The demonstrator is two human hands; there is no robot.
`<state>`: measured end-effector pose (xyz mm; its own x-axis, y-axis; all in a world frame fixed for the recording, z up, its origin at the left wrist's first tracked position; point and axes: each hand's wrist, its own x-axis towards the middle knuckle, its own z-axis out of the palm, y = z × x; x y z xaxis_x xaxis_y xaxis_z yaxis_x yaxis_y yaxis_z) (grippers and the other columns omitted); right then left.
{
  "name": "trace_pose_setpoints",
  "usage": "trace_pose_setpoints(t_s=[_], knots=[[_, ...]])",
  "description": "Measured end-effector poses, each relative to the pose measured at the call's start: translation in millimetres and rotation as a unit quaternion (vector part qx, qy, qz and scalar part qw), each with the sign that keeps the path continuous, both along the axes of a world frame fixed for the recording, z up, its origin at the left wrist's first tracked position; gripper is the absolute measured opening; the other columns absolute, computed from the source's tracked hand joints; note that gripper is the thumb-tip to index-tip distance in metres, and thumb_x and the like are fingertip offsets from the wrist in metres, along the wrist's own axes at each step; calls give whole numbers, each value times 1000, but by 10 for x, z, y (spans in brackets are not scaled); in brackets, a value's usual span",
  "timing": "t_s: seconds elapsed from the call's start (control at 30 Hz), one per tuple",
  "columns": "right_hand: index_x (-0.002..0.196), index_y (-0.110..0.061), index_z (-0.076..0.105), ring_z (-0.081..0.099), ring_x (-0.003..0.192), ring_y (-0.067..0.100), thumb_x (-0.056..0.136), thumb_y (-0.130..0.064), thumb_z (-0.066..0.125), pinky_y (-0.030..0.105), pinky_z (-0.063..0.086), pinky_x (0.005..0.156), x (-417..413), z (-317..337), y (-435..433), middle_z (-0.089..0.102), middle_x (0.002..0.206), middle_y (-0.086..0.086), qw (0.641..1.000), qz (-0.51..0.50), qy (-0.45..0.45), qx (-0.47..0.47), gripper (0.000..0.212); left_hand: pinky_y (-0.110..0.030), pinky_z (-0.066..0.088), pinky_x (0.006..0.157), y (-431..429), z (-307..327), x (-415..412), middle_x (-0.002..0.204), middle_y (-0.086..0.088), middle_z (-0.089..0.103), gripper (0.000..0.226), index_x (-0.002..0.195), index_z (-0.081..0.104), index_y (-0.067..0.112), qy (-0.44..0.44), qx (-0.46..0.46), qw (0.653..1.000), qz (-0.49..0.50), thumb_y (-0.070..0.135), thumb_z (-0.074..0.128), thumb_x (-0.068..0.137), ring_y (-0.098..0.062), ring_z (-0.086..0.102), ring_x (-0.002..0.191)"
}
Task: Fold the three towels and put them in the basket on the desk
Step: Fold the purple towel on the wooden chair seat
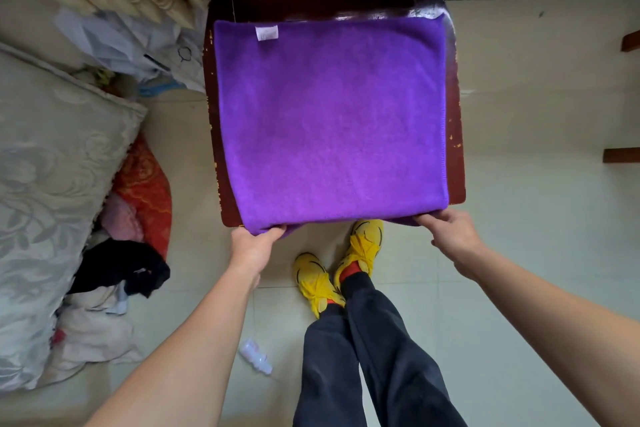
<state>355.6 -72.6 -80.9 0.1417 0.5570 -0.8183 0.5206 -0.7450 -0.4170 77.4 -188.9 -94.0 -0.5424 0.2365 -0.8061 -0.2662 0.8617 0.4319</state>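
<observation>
Okay, a bright purple fleece towel (pixel 329 121) lies flat over the seat of a dark glossy wooden chair (pixel 456 135), covering nearly all of it, small white label (pixel 266 32) at the far edge. The left hand (pixel 251 250) pinches the near-left corner, fingers curled closed on the fabric; the right hand (pixel 450 236) grips the near-right corner the same way. The near edge hangs just over the seat front. Yellow sneakers (pixel 363 246) stand on pale floor tiles (pixel 536 218) below. No basket in view.
</observation>
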Motion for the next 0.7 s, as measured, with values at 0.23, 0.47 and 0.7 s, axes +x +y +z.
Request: trace_pose_setpoints(t_s=[0.23,0.47,0.7], knots=[[79,-4,66,52,63,9,92,-19,62,24,47,64,-85,883,330,57,69,4,990,-3,80,120,20,-21,47,58,267,895,-182,70,2,66,13,75,68,14,6,85,996,-11,2,70,79,-13,58,63],[55,-20,43,40,59,20,77,-38,70,35,37,58,-516,723,1339,41,61,7,989,-37,35,138,39,-26,50,61,1341,933,-509,79,-7,66,12,76,62,13,-52,115,989,74,1,66,79,-17,60,65],[97,-18,67,55,70,15,85,-39,66,30,48,65,-509,388,1398,61,84,1,988,49,-27,145,25,-24,48,62,1447,591,-613,113,-7,60,55,127,48,11,52,102,987,114,16,72,78,-20,62,88]])
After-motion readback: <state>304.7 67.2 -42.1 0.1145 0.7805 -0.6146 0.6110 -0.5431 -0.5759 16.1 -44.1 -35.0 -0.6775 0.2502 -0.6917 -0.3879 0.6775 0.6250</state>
